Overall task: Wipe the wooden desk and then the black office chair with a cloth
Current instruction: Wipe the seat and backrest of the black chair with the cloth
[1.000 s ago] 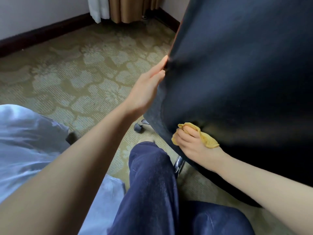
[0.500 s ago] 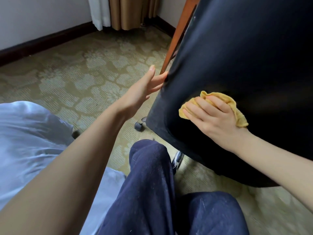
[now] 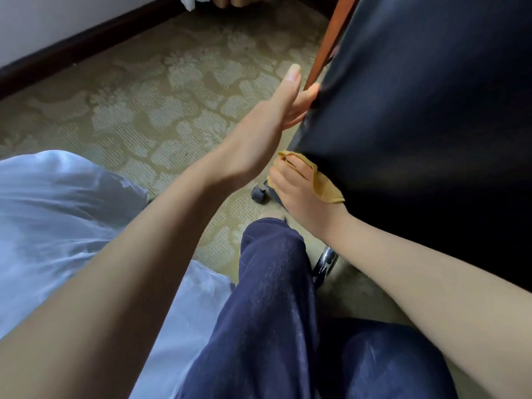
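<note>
The black office chair [image 3: 417, 116] fills the upper right, its back turned toward me. My left hand [image 3: 276, 116] grips the chair back's left edge, thumb raised and fingers curled behind the edge. My right hand [image 3: 299, 188] presses a yellow cloth [image 3: 325, 185] against the lower left corner of the chair back. A reddish wooden desk leg [image 3: 331, 38] shows just behind the chair's left edge; the desk top is out of view.
A chair caster [image 3: 259, 192] and a chrome base leg [image 3: 326, 263] sit on the patterned carpet [image 3: 172, 90] below the chair. My knee in dark blue trousers [image 3: 273, 283] is close under the chair. A dark skirting board [image 3: 72, 50] lines the far wall.
My right hand has slid the cloth from the middle of the chair back down and left to its lower corner. My left hand stays on the chair's edge, thumb now raised.
</note>
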Demonstrator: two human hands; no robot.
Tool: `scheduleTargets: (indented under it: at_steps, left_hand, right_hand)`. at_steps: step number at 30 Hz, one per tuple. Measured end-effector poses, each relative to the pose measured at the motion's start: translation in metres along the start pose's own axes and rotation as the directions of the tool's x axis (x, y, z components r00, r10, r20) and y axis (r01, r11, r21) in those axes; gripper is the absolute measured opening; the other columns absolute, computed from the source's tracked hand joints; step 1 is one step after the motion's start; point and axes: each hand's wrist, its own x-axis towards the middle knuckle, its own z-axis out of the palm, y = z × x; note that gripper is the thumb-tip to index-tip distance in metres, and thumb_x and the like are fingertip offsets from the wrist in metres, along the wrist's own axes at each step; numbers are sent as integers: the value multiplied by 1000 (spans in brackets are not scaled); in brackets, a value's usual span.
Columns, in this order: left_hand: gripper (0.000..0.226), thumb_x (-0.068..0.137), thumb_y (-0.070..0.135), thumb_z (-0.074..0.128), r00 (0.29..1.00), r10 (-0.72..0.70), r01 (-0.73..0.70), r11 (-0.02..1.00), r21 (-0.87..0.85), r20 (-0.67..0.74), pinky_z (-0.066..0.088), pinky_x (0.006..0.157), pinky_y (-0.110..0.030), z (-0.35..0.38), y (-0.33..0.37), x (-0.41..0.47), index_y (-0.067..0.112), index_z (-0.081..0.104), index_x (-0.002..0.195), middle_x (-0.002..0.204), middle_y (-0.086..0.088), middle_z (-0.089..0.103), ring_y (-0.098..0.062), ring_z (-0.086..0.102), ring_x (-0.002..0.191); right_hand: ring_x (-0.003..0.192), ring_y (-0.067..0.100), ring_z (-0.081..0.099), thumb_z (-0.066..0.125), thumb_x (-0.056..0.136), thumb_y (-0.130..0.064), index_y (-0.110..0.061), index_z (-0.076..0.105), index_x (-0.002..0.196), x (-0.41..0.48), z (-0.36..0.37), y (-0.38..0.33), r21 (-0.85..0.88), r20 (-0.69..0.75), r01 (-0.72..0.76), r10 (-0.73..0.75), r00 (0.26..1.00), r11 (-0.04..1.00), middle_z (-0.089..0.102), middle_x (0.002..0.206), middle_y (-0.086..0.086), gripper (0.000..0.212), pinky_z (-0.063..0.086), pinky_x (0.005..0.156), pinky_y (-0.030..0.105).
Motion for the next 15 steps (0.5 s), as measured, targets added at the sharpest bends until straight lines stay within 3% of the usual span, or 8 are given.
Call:
scheduleTargets:
  at_steps: [3,7,10,13,15]
  left_hand:
    - [57,102,43,6,1000,-8,8,1000,2,-18,19,103,-10,-2,0,6,18,32,147,149,11,36,1,34,134]
    - [56,103,39,7,1000,-4,4,1000,0,-21,26,79,10,-1,0,9,13,22,150,150,9,34,2,34,132]
    - [50,104,33,9,1000,23,-23,1000,14,-16,26,76,11,6,4,6,17,34,145,147,12,38,9,35,126]
    - [46,105,30,12,999,39,-39,999,2,-22,28,70,13,12,10,1,22,43,137,135,22,46,20,41,111]
    - [46,104,35,13,998,28,-26,999,39,-50,29,71,10,14,10,0,26,44,137,123,28,47,24,46,102]
  right_hand:
    - [140,31,22,25,100,-29,-9,32,144,-3,13,-14,-64,-33,67,-70,997,996,32,148,8,49,8,115,46]
    - [142,37,10,21,102,-23,-3,25,146,-18,31,-24,-1,27,229,-229,973,973,24,150,15,48,-2,113,51]
    - [143,37,4,22,101,-18,-1,21,146,-51,48,-33,41,68,309,-311,948,950,19,152,18,48,-7,113,50]
    - [144,35,1,29,101,-15,0,31,143,-103,65,-34,93,166,412,-422,891,906,15,154,18,45,-21,106,49]
    - [143,26,18,38,98,-8,3,46,133,-132,73,-30,83,166,452,-459,873,888,32,148,22,38,-26,106,42]
